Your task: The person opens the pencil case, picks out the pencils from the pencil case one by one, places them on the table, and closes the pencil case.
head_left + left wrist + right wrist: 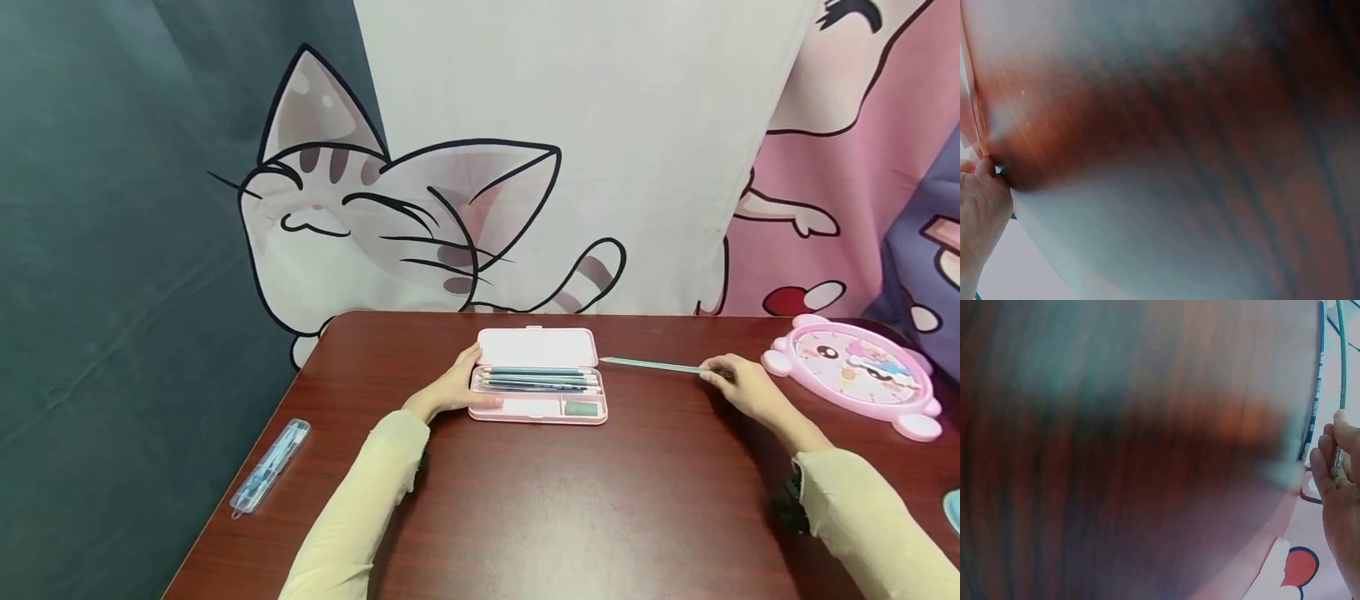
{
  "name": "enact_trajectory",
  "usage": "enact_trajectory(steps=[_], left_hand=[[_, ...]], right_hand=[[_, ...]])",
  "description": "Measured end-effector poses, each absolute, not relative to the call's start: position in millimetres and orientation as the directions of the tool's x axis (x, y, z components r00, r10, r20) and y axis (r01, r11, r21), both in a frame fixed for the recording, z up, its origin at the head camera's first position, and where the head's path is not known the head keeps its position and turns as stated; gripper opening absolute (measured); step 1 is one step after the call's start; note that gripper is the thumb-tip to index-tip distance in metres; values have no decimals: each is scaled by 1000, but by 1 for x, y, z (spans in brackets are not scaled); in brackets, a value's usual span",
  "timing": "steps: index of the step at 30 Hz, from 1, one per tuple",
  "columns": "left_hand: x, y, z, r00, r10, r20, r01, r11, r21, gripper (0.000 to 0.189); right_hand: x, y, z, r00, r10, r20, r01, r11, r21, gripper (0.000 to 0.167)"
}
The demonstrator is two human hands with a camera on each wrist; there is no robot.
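From where I stand, the person's right hand (741, 390) has a narrow grip, pinching a slim green pencil (651, 364) by one end between thumb and fingers. Nearly all its length sticks out leftward from that grip, the tip just beside the open lid of a pink pencil case (536, 347); I can't tell whether the two touch. The left hand (450, 387) holds the case by its left side, thumb over the near corner, fingers beside the lid. More pencils (536, 385) lie inside, across the surface (600, 508) from a pink clock (851, 367) near the right hand.
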State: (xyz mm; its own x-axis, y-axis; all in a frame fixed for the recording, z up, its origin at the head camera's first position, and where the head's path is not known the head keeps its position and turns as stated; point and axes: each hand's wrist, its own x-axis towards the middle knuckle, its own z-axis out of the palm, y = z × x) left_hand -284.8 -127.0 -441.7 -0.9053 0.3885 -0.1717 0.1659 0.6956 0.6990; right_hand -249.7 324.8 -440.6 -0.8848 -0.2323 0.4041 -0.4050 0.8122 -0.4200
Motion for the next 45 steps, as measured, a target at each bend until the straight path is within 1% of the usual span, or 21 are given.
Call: enact_trajectory(steps=[4,11,14,24,29,35,41,45], left_hand=[[-284,-127,-441,-905,392,-165,169,687,707,105],[-283,-127,-440,-905,381,-188,146,693,706,106],[-283,-126,-440,-907,378,-186,145,695,704,106],[-284,-126,-441,-906,385,-179,156,694,702,105],[-284,-126,-440,-904,384,-186,154,700,698,106],[-285,-128,-439,-903,392,-173,165,692,703,105],[-287,-128,-441,-899,407,-159,186,685,704,104],[-286,-127,-441,-898,411,-157,182,673,717,105]], right_hand=[[-253,326,-443,-889,-238,390,-400,818,-412,6],[-259,328,-446,-849,-288,444,-453,829,-328,9],[-262,329,-446,-841,-306,446,-466,828,-312,9],[-264,329,-446,-846,-288,448,-448,841,-305,12],[-265,318,-440,-855,-277,440,-445,826,-346,15],[-268,280,-438,-854,-287,434,-474,774,-421,14],[-270,230,-437,-853,-345,391,-510,706,-491,14],[-266,199,-432,-830,-428,358,-558,619,-554,12]])
